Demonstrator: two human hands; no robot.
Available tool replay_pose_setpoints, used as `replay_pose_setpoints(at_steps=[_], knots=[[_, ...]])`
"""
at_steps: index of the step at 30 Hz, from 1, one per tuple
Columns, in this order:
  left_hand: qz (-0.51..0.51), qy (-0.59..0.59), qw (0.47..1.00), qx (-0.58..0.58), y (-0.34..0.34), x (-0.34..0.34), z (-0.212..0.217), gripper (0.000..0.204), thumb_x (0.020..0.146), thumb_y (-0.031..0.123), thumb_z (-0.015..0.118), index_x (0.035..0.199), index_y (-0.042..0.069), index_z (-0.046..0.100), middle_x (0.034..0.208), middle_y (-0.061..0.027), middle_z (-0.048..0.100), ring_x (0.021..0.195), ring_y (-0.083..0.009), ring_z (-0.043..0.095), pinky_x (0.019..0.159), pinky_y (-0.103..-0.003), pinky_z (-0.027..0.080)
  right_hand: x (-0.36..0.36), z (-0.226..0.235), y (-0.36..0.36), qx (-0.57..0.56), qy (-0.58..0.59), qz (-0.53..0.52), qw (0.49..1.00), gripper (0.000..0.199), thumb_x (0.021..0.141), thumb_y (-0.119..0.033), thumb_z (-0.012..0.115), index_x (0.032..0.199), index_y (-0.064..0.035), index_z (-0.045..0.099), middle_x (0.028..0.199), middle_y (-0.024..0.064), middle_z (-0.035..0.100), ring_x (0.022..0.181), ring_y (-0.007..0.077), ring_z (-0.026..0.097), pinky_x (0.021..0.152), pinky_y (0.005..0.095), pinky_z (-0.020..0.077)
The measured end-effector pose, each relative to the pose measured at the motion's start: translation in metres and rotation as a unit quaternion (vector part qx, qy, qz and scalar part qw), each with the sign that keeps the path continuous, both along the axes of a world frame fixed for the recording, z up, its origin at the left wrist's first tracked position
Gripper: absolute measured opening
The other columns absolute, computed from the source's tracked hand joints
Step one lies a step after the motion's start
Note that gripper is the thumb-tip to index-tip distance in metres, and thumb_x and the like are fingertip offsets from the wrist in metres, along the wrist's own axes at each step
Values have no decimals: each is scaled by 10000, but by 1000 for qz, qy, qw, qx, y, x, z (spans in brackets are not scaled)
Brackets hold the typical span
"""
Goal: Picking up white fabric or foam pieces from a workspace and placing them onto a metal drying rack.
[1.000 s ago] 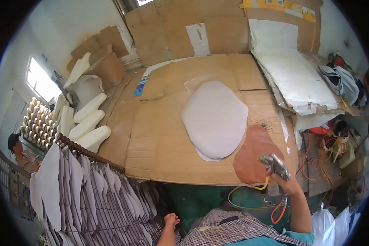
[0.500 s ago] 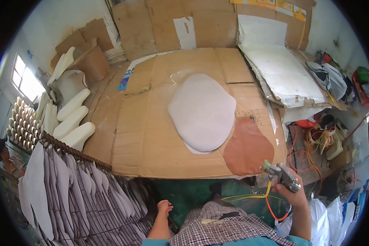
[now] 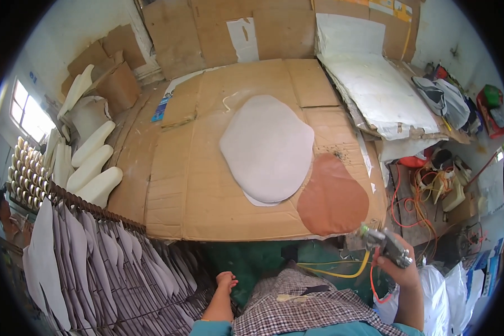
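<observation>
My right hand [image 3: 400, 263] is wrapped round a metal spray gun [image 3: 387, 246] at the front right edge of the table. A yellow hose and a red-orange hose [image 3: 373, 280] run down from the gun. Its nozzle end is close to a brown, rounded leather-like piece [image 3: 334, 196] lying flat on the cardboard. Beside that piece is a bigger pale grey, rounded sheet stack [image 3: 267, 148], with another pale edge showing under it. Low in front of my body hangs my left hand [image 3: 226, 280], curled into a loose fist, with nothing seen in it.
Cardboard [image 3: 207, 168] covers the table. Many grey cut pieces [image 3: 84, 263] hang on a rack at the left, with cream curved forms [image 3: 98, 162] behind. A white-covered stack [image 3: 369, 89] lies at the back right. Tangled hoses [image 3: 425, 185] are at the right. Another person [image 3: 8, 215] is at far left.
The table and its pieces have shifted slightly left and up in the picture as the view turned. My right hand still grips the spray gun, its nozzle slightly lower; my left hand has barely moved.
</observation>
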State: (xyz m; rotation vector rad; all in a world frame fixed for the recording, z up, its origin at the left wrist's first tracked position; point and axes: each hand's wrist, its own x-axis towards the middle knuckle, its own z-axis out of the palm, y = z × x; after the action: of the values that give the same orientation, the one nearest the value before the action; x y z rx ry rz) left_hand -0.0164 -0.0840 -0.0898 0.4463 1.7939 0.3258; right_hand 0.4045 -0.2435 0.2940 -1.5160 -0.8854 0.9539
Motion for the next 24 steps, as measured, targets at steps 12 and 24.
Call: replay_pose_setpoints(at_steps=[12,24], knots=[[-37,-47,989,137,34,42,38,222,800,37,498,1014,9,549,764,-100,606,521,-167,583,432,-249,450,18,2,-8,22,-36,-55,998,520,738,-36,633,1211,43,429,806,52,574,712,114,567,652,249,481],[-71,-124,930,339,138,144,114,170,783,45,549,948,8,561,720,-35,548,582,-93,540,504,-192,430,26,-4,6,-12,6,46,999,489,702,29,614,1168,43,468,797,41,580,720,109,547,660,258,453]])
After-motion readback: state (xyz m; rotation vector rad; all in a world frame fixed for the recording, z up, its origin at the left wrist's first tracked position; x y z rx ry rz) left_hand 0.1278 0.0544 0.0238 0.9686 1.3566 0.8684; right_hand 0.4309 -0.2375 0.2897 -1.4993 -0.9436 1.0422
